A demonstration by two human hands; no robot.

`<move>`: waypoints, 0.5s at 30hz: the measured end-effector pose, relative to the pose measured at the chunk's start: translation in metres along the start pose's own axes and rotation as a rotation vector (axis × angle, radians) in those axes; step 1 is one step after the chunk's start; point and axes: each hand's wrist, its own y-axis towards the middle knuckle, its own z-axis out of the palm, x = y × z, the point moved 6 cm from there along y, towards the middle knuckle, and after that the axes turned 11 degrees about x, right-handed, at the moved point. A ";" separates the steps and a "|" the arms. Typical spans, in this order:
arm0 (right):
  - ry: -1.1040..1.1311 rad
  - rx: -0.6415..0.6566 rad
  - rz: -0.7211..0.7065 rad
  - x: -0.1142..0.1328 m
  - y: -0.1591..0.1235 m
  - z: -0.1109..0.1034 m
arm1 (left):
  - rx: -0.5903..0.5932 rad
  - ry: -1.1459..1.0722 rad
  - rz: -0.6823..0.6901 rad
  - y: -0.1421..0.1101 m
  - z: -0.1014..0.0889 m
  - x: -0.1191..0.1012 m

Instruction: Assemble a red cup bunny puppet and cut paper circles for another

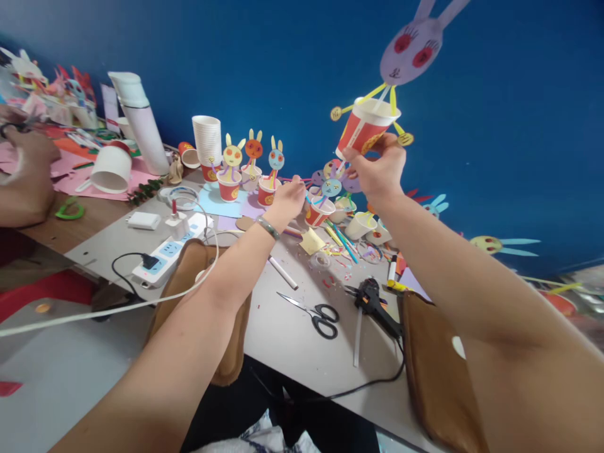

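My right hand [380,165] is raised and closed around a red and white paper cup [361,132], tilted against the blue wall. From the cup's mouth rises a purple paper bunny head [411,50] with red eyes, long ears and yellow strip arms ending in round paper hands. A pale stick [340,167] shows below the cup's base. My left hand [290,198] reaches among the standing cups, its fingers bent together; what they hold, if anything, is hidden. Close to it are a cup with a blue bunny [276,160] and another blue-headed cup [318,212].
Scissors [314,313] and a black glue gun [375,305] lie in front, among paper scraps. A power strip [172,248] with a white cable, a cup stack [207,141] and a white flask [139,123] stand leftward. At far left, another person's hand [31,157] holds scissors.
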 end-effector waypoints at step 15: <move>0.043 -0.095 0.122 0.000 -0.011 -0.010 | 0.085 -0.099 0.057 0.033 0.045 0.013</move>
